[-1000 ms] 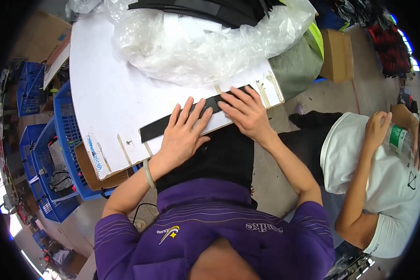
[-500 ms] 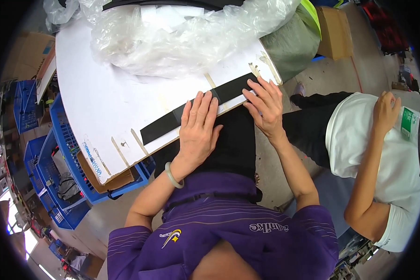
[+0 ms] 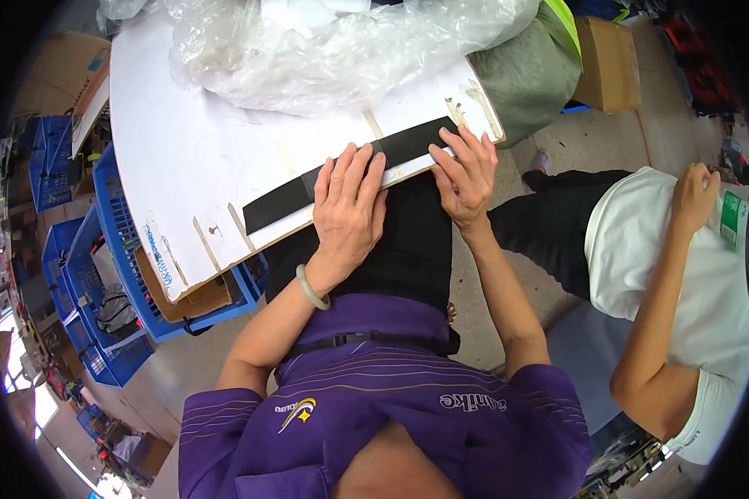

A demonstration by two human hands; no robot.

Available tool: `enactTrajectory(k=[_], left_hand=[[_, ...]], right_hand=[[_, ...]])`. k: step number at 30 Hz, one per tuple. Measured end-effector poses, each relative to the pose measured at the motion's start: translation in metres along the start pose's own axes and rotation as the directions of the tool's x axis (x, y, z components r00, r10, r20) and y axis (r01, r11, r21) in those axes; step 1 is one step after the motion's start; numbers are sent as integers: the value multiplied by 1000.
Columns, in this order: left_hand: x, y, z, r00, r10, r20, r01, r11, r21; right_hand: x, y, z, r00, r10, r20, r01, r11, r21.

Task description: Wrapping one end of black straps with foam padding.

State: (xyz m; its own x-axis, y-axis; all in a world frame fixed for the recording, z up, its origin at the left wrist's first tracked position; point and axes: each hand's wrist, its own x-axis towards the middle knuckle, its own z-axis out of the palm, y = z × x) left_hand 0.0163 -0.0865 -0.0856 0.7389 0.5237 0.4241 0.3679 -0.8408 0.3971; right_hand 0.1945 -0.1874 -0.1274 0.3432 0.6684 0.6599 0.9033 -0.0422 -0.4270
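A long flat black strip [image 3: 275,201] lies slantwise along the near edge of a white board [image 3: 183,141]. My left hand [image 3: 347,208] rests flat across its middle, fingers stretched out, and hides part of it. A slightly shinier band crosses the strip beside that hand. Over the strip's right end, my right hand [image 3: 468,179] has its fingers spread, with the fingertips on or just at the black surface. Neither hand grips anything. A pale bangle [image 3: 311,289] circles my left wrist.
Crumpled clear plastic wrapping [image 3: 308,71] covers the board's far side. Tape pieces [image 3: 208,241] stick to the board. Blue crates [image 3: 154,283] stand below its left side. A grey-green bag [image 3: 528,75] and a cardboard box [image 3: 606,65] are far right. A person in white [image 3: 641,241] is close on my right.
The whole view has shifted a little, so the board and strip appear slightly higher. My left hand stays on the strip; my right fingertips have moved slightly along its right end.
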Motion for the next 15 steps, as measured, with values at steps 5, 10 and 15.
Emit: enactTrajectory(k=[5, 10, 15], left_hand=[[0, 2, 3, 1000, 13, -3, -13, 999, 31], [-1, 2, -1, 1000, 26, 14, -27, 997, 71], [-3, 0, -2, 1000, 13, 27, -16, 995, 95]], right_hand=[[4, -2, -8, 999, 44, 1, -44, 999, 28], [32, 13, -30, 841, 473, -263, -367, 855, 365], [74, 19, -51, 792, 530, 301, -607, 732, 309]])
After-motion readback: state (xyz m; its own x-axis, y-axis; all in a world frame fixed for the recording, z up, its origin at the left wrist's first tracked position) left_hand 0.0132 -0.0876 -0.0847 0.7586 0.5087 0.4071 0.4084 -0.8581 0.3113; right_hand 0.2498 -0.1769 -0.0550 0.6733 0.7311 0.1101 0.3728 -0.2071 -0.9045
